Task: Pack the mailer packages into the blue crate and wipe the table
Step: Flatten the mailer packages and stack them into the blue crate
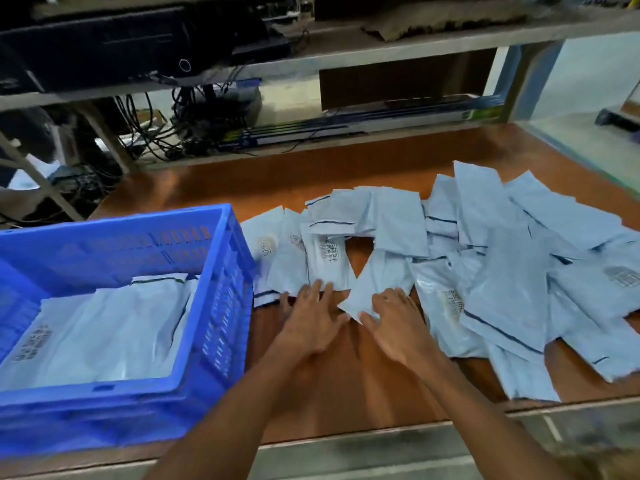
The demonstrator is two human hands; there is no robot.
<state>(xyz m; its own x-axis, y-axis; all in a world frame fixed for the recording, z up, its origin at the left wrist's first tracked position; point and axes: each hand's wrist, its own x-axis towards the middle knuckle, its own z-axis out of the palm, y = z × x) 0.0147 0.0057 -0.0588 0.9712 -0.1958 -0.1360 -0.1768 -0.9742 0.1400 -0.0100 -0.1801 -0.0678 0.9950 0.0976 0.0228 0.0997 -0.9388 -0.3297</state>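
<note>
- Pressing flat, our left hand (311, 318) and right hand (396, 323) rest with fingers spread on the mailer packages (502, 289), gripping nothing yet.
- We could shove overlapping ones off the table (346, 393) edge; the blue crate (221, 306) sits just left, partly filled.

Legible text: none. Dark printed blocks, code squares with lines of small type, stand on the crate mailer (86, 337) inside the blue crate (221, 306) at lower left, on the centre mailers (329, 261), on the right-centre mailer (443, 306) and on the right-edge mailer (609, 289); all are too blurred to read. The long flat box (346, 128) at upper centre carries blue and green printing, its wording indistinct.
</note>
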